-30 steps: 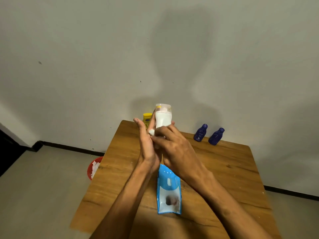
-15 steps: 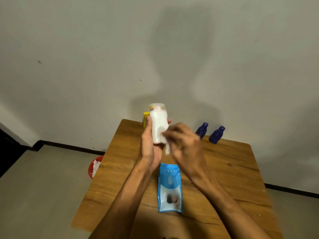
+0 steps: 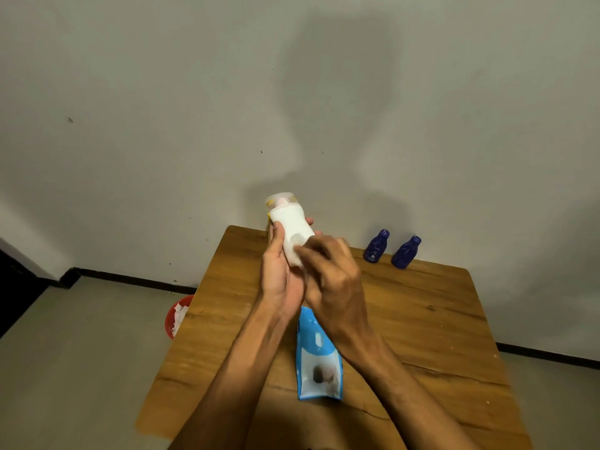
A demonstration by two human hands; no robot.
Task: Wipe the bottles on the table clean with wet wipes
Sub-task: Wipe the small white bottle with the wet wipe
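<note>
My left hand (image 3: 280,274) grips a white bottle (image 3: 292,232) with a clear cap, held tilted above the far left part of the wooden table (image 3: 422,319). My right hand (image 3: 331,274) has its fingers curled against the bottle's lower side; a wet wipe is mostly hidden under them. Two small dark blue bottles (image 3: 376,246) (image 3: 406,252) stand at the table's far edge on the right. A blue wet wipes pack (image 3: 316,355) lies flat on the table below my hands. A yellow bottle is almost wholly hidden behind the white one.
A red bin (image 3: 177,315) holding white used wipes stands on the floor by the table's left edge. A plain wall rises right behind the table.
The white bottle has tilted to the left in my left hand. My right hand has slid down from the bottle's upper body to its lower side.
</note>
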